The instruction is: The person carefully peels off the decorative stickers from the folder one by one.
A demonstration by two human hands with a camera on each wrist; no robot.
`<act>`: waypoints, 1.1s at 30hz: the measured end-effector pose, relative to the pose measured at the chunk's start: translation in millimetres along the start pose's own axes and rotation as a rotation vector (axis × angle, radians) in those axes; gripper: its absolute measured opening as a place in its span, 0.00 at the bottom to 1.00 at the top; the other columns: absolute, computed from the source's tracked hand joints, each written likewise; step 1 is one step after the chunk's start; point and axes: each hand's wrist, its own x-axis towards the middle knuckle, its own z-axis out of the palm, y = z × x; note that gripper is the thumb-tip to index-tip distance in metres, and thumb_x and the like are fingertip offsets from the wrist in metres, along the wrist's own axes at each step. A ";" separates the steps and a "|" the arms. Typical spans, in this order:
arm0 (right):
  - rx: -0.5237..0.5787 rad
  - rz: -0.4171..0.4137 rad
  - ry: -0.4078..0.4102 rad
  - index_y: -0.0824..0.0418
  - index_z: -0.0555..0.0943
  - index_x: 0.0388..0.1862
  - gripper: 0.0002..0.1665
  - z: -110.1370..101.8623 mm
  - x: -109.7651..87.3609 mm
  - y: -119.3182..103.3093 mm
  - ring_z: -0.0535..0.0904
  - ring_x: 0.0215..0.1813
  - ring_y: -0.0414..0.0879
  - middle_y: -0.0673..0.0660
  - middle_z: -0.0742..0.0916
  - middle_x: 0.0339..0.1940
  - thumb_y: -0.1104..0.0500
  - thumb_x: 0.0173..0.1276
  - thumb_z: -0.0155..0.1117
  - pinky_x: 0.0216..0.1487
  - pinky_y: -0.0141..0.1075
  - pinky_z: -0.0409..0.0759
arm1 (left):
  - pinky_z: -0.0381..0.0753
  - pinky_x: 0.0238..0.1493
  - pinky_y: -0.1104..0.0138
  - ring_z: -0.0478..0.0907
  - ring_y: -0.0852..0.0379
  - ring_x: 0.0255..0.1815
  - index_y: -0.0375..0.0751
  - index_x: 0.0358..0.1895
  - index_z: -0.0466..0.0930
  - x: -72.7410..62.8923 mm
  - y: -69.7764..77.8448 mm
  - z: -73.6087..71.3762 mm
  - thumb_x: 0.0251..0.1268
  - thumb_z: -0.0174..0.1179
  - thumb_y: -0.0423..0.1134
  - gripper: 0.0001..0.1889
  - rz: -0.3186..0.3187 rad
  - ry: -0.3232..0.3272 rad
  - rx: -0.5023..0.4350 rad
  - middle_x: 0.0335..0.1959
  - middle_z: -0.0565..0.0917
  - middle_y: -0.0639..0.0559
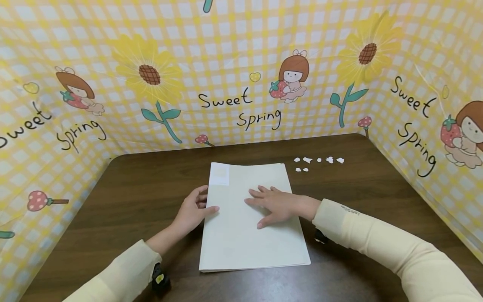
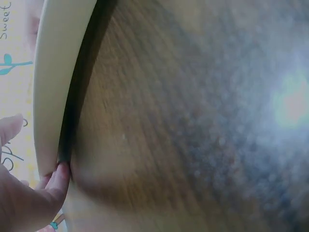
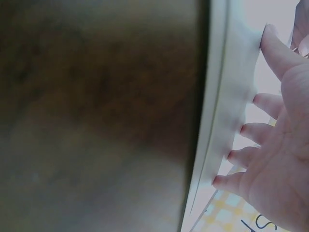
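A cream folder (image 1: 241, 239) lies closed on the table, with a white label (image 1: 219, 174) at its far left corner. My left hand (image 1: 192, 212) is at its left edge, the fingers (image 2: 60, 179) touching that edge. In the left wrist view the thumb (image 2: 10, 129) looks raised off the cover. My right hand (image 1: 277, 205) rests on the cover with fingers spread, and in the right wrist view its fingertips (image 3: 234, 155) touch the surface. What lies inside the folder is hidden.
Several small white paper pieces (image 1: 319, 160) lie in two rows on the dark wooden table (image 1: 151, 180), beyond the folder's far right corner. A yellow checked cloth (image 1: 234, 54) with printed flowers and figures hangs round the table's back and sides.
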 end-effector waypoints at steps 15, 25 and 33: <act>0.086 -0.037 0.088 0.49 0.56 0.79 0.53 2.9 -0.1 1.7 0.42 0.78 0.58 0.57 0.53 0.79 0.32 0.60 0.65 0.72 0.56 0.47 | 0.78 0.52 0.59 0.78 0.47 0.53 0.36 0.71 0.62 -3.7 4.4 -13.1 0.62 0.67 0.37 0.36 -0.120 0.002 -0.131 0.61 0.74 0.35; 0.128 -0.067 0.144 0.50 0.54 0.79 0.54 -1.5 -0.2 -4.2 0.42 0.78 0.58 0.58 0.52 0.80 0.34 0.60 0.66 0.73 0.53 0.48 | 0.77 0.50 0.61 0.79 0.56 0.46 0.36 0.67 0.69 -4.4 17.5 -20.9 0.62 0.67 0.40 0.30 -0.142 0.054 -0.250 0.55 0.79 0.39; 0.229 -0.085 0.236 0.50 0.55 0.79 0.54 -10.1 -1.2 -9.5 0.44 0.78 0.55 0.57 0.52 0.79 0.36 0.61 0.68 0.73 0.48 0.49 | 0.77 0.46 0.66 0.79 0.60 0.45 0.40 0.66 0.71 -7.2 38.6 -26.7 0.63 0.66 0.38 0.28 -0.047 0.090 -0.340 0.54 0.80 0.45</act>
